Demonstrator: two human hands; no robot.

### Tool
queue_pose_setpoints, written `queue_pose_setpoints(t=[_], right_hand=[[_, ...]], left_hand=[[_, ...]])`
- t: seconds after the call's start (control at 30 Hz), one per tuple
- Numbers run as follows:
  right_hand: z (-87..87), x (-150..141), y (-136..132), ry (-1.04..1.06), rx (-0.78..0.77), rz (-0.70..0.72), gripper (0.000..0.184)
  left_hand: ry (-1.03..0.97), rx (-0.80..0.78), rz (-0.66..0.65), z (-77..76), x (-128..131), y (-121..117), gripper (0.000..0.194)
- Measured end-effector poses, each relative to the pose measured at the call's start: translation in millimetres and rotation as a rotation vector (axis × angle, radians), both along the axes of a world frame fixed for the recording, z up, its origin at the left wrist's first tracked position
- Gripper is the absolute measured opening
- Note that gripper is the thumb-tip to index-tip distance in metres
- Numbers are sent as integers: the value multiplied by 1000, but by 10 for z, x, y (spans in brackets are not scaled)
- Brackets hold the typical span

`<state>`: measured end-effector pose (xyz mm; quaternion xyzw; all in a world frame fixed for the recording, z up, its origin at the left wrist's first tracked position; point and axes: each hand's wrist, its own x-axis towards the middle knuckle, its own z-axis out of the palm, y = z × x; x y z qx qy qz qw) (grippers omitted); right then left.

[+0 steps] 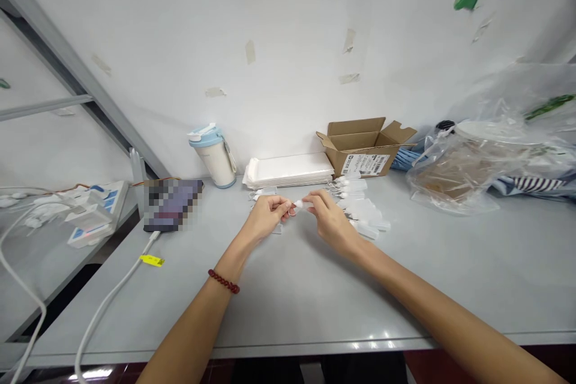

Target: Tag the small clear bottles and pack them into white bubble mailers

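Observation:
Between my two hands is a small white capped piece [299,204] with a thin ring attached, much like a keychain. My left hand [269,215] pinches the ring end between thumb and fingertips. The body end sits in the closed fingers of my right hand [330,216], which hide most of it. To the right of my right hand lies a loose row of similar translucent white pieces [362,210] with metal rings. A few more such pieces [266,191] lie behind and under my left hand, partly covered by it.
Behind my hands lies a stack of white padded mailers [288,170], beside an open cardboard box [360,147]. A blue-lidded tumbler [213,158] stands left. Farther left are a blurred phone-like device [173,205] and a white cable [112,294]. Plastic-bagged items [472,162] fill the right back.

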<state>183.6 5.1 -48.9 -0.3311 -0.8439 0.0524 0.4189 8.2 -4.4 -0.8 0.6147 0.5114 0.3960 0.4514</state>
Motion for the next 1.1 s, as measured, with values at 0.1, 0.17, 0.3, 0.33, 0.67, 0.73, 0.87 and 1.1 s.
queue_pose_setpoints(t=[0.1, 0.17, 0.3, 0.33, 0.67, 0.73, 0.87, 1.1], right_hand=[[34, 3, 10, -7, -22, 11, 40], [48, -8, 10, 9, -35, 9, 38], [40, -54, -18, 37, -44, -14, 35], [32, -65, -27, 43, -46, -16, 35], [-31, -94, -61, 150, -88, -10, 32], [-33, -94, -70, 158, -90, -5, 32], [-78, -97, -95, 172, -85, -15, 32], [-82, -118, -78, 165, -87, -15, 27]], left_hand=[[-18, 5, -23, -3, -54, 23, 25], [-6, 17, -8, 2, -101, 40, 25], [6, 30, 40, 7, -156, 58, 22], [-5, 25, 42, 4, -156, 57, 20], [-86, 9, 55, -29, -50, 8, 17], [-93, 3, 62, -42, -47, 6, 18], [-75, 2, 55, -102, -33, 19, 17], [-31, -2, 21, -80, -78, 60, 23]])
